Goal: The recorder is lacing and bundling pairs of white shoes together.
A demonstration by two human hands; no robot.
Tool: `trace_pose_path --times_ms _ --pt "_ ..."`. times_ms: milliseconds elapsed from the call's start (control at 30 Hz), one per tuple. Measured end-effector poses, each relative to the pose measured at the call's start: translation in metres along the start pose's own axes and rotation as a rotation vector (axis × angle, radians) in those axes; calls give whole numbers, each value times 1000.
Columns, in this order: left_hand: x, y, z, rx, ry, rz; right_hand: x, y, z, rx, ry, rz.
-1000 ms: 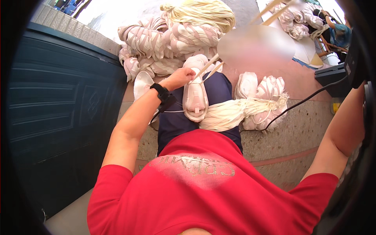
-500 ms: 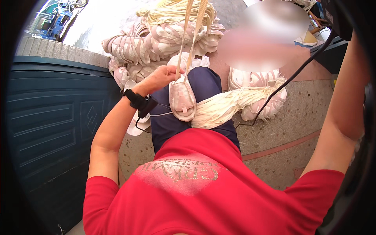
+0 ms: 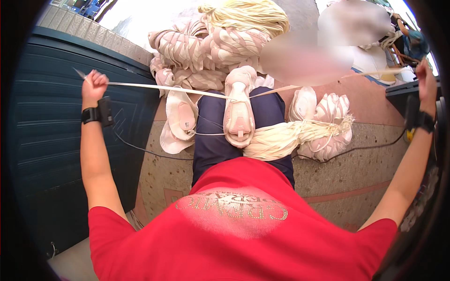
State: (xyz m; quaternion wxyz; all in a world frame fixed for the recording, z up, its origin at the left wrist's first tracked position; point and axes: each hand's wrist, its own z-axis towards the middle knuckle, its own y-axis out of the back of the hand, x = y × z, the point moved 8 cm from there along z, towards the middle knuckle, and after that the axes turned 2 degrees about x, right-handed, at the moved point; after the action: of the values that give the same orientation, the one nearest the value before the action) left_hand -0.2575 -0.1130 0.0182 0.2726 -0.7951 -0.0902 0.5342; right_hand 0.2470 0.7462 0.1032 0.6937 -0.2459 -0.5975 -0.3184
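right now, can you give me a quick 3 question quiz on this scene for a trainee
1. True or false: the left hand and the right hand are pulled wide apart, each gripping an end of the cream lace.
2. Where does the pink shoe that the lace runs through rest? A) on the floor B) on the person's lap C) on the blue wall
3. Fill in: beside the shoe, across the lap, lies a bundle of cream ____.

Key
1. True
2. B
3. laces
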Motion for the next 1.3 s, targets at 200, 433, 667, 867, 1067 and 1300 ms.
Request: trace_pose_path --times_ms 200,433,667,867,1067,1300 --pt "50 124 -34 -539 80 208 -166 -190 -133 16 -304 -320" --pt "270 -47 -51 50 576 549 -195 -450 -276 884 87 -503" --pt "351 -104 -77 279 494 992 -200 -474 -273 747 309 -888" --pt "354 -109 -81 371 179 1233 -203 -482 -268 724 291 -989" --pt "312 -156 -84 383 -836 1620 -205 -497 -270 868 407 -1075" --pt "326 -127 -91 308 23 1275 -200 -516 -281 936 644 -1198"
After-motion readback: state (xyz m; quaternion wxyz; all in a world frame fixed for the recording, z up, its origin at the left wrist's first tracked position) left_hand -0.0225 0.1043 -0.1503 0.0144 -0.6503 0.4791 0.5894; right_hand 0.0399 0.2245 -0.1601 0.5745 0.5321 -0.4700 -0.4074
